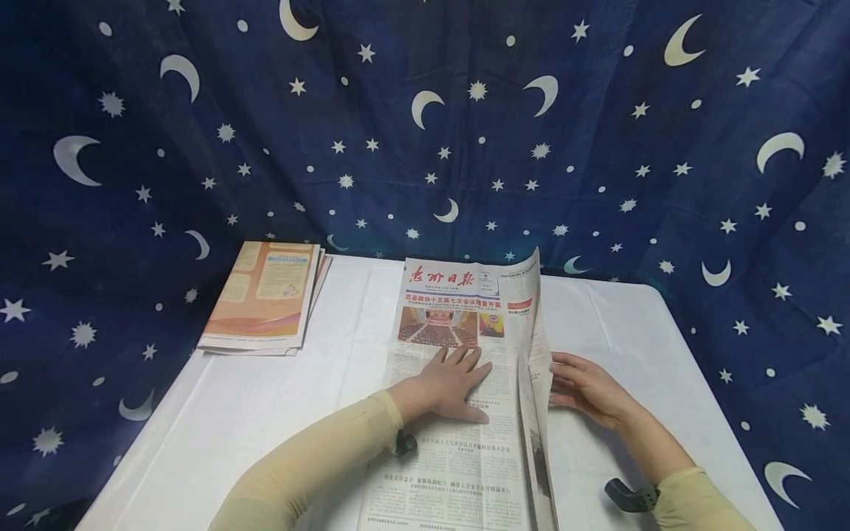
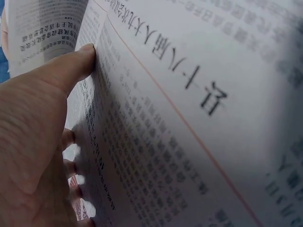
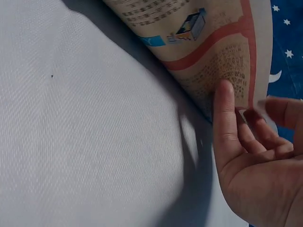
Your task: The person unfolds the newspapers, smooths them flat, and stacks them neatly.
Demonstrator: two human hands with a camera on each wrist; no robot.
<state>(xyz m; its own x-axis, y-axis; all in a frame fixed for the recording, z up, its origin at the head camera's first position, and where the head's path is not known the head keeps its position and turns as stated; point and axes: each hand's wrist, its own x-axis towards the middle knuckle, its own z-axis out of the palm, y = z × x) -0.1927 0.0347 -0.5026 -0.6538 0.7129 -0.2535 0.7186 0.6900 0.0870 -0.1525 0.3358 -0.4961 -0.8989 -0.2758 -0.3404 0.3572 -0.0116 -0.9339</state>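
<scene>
A folded newspaper (image 1: 451,435) with a red masthead and a colour photo lies lengthwise on the white table. My left hand (image 1: 446,385) rests on its front page with the fingers spread; in the left wrist view the thumb (image 2: 78,64) lies against the print. Along the right side, part of the paper stands up as a curved flap (image 1: 536,369). My right hand (image 1: 587,389) is at the outer face of this flap. In the right wrist view one extended finger (image 3: 225,113) touches the printed sheet (image 3: 189,61), while the others bend loosely beside its edge.
A small stack of folded orange-toned papers (image 1: 259,295) lies at the table's back left. White cloth covers the table (image 1: 611,317). Behind it hangs a dark blue curtain (image 1: 398,110) with moons and stars. A dark strap piece (image 1: 627,495) sits at the right wrist.
</scene>
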